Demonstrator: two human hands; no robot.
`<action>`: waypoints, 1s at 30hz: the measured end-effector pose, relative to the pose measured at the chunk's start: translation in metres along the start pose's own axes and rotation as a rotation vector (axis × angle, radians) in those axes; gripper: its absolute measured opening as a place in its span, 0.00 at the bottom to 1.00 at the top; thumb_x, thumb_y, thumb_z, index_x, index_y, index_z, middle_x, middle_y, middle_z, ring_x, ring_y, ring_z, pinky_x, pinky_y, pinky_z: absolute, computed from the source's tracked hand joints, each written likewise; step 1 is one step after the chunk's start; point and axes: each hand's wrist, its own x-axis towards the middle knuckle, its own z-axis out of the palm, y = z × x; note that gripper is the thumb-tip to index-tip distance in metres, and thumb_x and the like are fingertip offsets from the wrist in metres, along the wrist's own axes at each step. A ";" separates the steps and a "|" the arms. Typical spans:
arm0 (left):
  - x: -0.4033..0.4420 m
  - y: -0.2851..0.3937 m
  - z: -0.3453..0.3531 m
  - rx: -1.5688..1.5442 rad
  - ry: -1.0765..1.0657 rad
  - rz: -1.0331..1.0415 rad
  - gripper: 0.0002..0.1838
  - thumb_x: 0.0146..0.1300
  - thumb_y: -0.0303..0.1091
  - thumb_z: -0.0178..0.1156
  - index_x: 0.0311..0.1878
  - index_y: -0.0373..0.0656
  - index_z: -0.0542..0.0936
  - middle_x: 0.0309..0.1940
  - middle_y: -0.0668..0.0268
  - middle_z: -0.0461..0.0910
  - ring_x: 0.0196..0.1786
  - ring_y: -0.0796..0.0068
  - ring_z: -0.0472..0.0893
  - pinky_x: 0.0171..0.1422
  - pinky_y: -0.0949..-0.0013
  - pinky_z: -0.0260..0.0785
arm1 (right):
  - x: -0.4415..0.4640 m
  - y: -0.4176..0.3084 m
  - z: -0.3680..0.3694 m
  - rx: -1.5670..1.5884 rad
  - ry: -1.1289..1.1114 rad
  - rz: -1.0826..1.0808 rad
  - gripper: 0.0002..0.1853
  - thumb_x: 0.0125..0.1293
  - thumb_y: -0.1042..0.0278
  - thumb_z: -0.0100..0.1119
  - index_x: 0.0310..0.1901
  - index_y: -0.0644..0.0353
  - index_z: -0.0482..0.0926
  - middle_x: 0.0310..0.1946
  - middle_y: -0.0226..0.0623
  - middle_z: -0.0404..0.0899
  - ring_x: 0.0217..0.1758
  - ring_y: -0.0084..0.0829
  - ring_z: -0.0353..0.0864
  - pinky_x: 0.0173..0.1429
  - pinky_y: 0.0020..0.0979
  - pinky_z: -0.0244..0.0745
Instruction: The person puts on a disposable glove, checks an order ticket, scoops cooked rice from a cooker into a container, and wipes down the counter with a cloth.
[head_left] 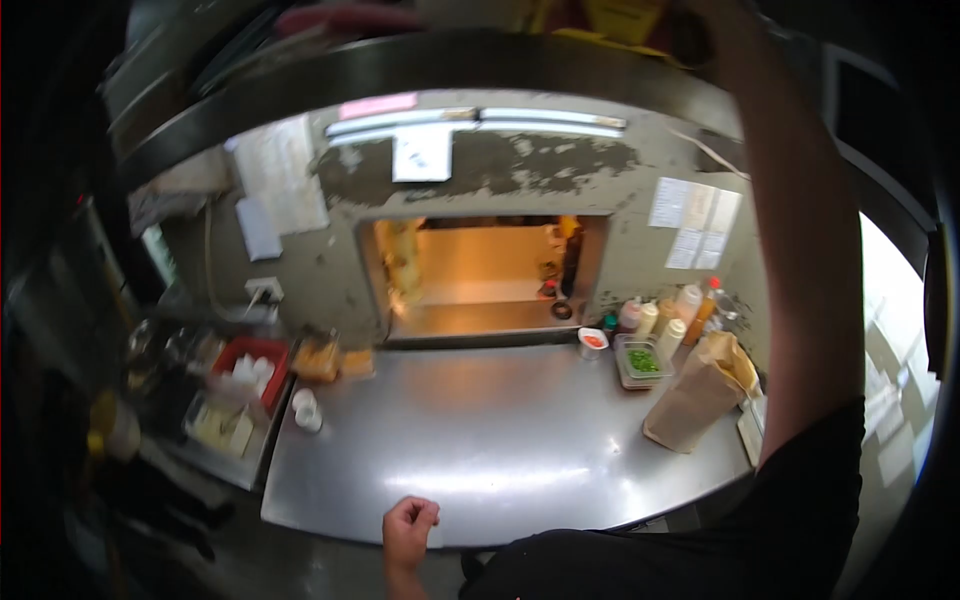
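Note:
My left hand (411, 522) is over the near edge of the steel table (470, 420), its fingers curled closed. A small pale patch shows beside its fingers; whether the hand holds it cannot be made out. My right arm reaches up along the right side to the overhead shelf (430, 85). Up there my right hand (693, 38) is dark and blurred beside a yellow item (620, 18), and its fingers cannot be made out. A brown paper bag (695, 400) stands at the table's right end, below the raised arm.
Sauce bottles (671, 335), a container of chopped greens (643, 361) and a small white cup (593, 342) stand at the back right. White round items (307, 412) and packaged bread (318, 362) lie left. Further left is a red bin (238, 355). A pass-through window (485, 318) opens behind.

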 end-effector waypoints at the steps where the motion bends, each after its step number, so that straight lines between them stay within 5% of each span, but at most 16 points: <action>1: -0.002 0.000 -0.003 0.061 0.037 -0.017 0.10 0.61 0.34 0.63 0.29 0.36 0.78 0.23 0.69 0.78 0.28 0.84 0.73 0.32 0.77 0.66 | -0.017 0.012 -0.003 -0.037 -0.019 -0.081 0.31 0.68 0.47 0.44 0.64 0.64 0.67 0.65 0.51 0.65 0.69 0.46 0.63 0.72 0.43 0.54; 7: -0.022 -0.004 0.000 0.440 0.169 -0.156 0.16 0.59 0.45 0.65 0.30 0.39 0.79 0.20 0.66 0.76 0.24 0.77 0.72 0.32 0.71 0.67 | -0.133 0.059 -0.023 0.061 -0.233 -0.538 0.35 0.66 0.41 0.45 0.62 0.65 0.68 0.62 0.55 0.67 0.66 0.49 0.66 0.68 0.45 0.58; 11: -0.059 -0.091 -0.004 0.649 0.102 -0.329 0.18 0.58 0.48 0.63 0.31 0.39 0.81 0.24 0.61 0.79 0.29 0.70 0.79 0.35 0.67 0.71 | -0.216 0.078 -0.032 0.415 -0.487 -0.687 0.37 0.65 0.37 0.46 0.61 0.66 0.70 0.60 0.58 0.68 0.64 0.51 0.68 0.66 0.46 0.60; 12: -0.077 -0.118 -0.006 0.461 0.138 -0.511 0.19 0.58 0.49 0.63 0.32 0.39 0.81 0.25 0.61 0.80 0.30 0.69 0.79 0.37 0.67 0.71 | -0.240 0.081 -0.029 0.545 -0.581 -0.714 0.38 0.64 0.36 0.46 0.61 0.66 0.70 0.59 0.59 0.69 0.63 0.51 0.68 0.65 0.46 0.61; 14: -0.128 -0.226 -0.019 0.101 0.295 -0.785 0.20 0.60 0.49 0.60 0.38 0.39 0.82 0.30 0.58 0.83 0.36 0.59 0.81 0.44 0.61 0.73 | -0.295 0.080 -0.018 0.885 -0.814 -0.749 0.39 0.63 0.34 0.46 0.60 0.66 0.70 0.58 0.60 0.70 0.62 0.53 0.69 0.64 0.46 0.62; 17: -0.253 -0.292 -0.029 0.648 0.305 -1.177 0.18 0.61 0.43 0.55 0.47 0.41 0.82 0.44 0.54 0.82 0.44 0.51 0.82 0.50 0.55 0.72 | -0.398 0.041 -0.006 1.567 -1.281 -0.664 0.41 0.62 0.31 0.47 0.59 0.67 0.71 0.57 0.62 0.71 0.61 0.54 0.70 0.63 0.47 0.64; 18: -0.303 -0.302 -0.024 0.726 0.357 -1.294 0.18 0.60 0.42 0.54 0.49 0.42 0.82 0.49 0.53 0.80 0.46 0.49 0.81 0.52 0.53 0.72 | -0.442 0.022 -0.008 1.782 -1.405 -0.482 0.51 0.54 0.21 0.48 0.58 0.69 0.72 0.56 0.67 0.69 0.60 0.58 0.70 0.61 0.51 0.63; 19: -0.408 -0.416 -0.050 0.858 0.221 -0.968 0.16 0.60 0.40 0.56 0.47 0.41 0.81 0.43 0.51 0.80 0.47 0.61 0.79 0.50 0.59 0.71 | -0.471 -0.013 -0.028 1.999 -1.500 -0.313 0.57 0.47 0.18 0.51 0.62 0.70 0.67 0.58 0.64 0.68 0.62 0.57 0.68 0.65 0.52 0.59; 21: -0.437 -0.359 -0.045 0.605 0.368 -1.126 0.14 0.58 0.35 0.56 0.43 0.39 0.82 0.41 0.51 0.81 0.40 0.59 0.82 0.41 0.59 0.74 | -0.530 -0.054 -0.038 2.155 -1.983 -0.497 0.66 0.39 0.14 0.52 0.69 0.68 0.57 0.68 0.59 0.56 0.72 0.54 0.54 0.72 0.50 0.48; 23: -0.414 -0.269 -0.036 0.150 0.728 -1.538 0.11 0.57 0.31 0.55 0.39 0.36 0.82 0.35 0.49 0.82 0.34 0.61 0.83 0.34 0.61 0.75 | -0.598 -0.085 -0.036 1.928 -2.180 -0.705 0.55 0.51 0.21 0.52 0.70 0.60 0.58 0.71 0.53 0.53 0.74 0.51 0.53 0.74 0.47 0.46; 24: -0.426 -0.288 -0.045 0.250 0.655 -1.497 0.11 0.57 0.32 0.56 0.37 0.35 0.82 0.32 0.49 0.81 0.33 0.61 0.83 0.34 0.61 0.75 | -0.642 -0.086 -0.030 1.613 -2.304 -0.599 0.45 0.56 0.32 0.57 0.67 0.59 0.64 0.69 0.56 0.56 0.73 0.54 0.53 0.73 0.48 0.48; 26: -0.442 -0.333 -0.058 0.432 0.508 -1.389 0.12 0.58 0.34 0.56 0.34 0.33 0.81 0.27 0.48 0.81 0.30 0.61 0.83 0.33 0.61 0.75 | -0.656 -0.107 -0.020 1.073 -1.958 -0.937 0.40 0.57 0.39 0.61 0.63 0.62 0.68 0.65 0.55 0.63 0.69 0.52 0.60 0.70 0.46 0.56; 27: -0.426 -0.338 -0.062 0.309 0.662 -1.392 0.12 0.57 0.34 0.56 0.34 0.34 0.81 0.29 0.49 0.81 0.32 0.60 0.83 0.35 0.60 0.75 | -0.657 -0.119 -0.015 0.810 -1.760 -1.065 0.37 0.57 0.42 0.63 0.61 0.63 0.71 0.63 0.55 0.67 0.67 0.52 0.64 0.68 0.45 0.60; 29: -0.381 -0.351 -0.061 0.039 0.973 -1.382 0.12 0.57 0.35 0.56 0.33 0.35 0.82 0.32 0.49 0.81 0.35 0.58 0.83 0.39 0.58 0.75 | -0.640 -0.156 0.000 1.009 -2.017 -0.768 0.33 0.57 0.48 0.66 0.57 0.64 0.74 0.57 0.54 0.73 0.62 0.49 0.70 0.64 0.42 0.66; 30: -0.358 -0.357 -0.072 0.366 0.760 -1.314 0.13 0.56 0.37 0.57 0.34 0.35 0.82 0.35 0.50 0.81 0.38 0.56 0.82 0.43 0.57 0.74 | -0.633 -0.178 0.006 1.111 -2.133 -0.613 0.31 0.57 0.51 0.67 0.56 0.65 0.75 0.54 0.54 0.75 0.59 0.48 0.73 0.61 0.40 0.69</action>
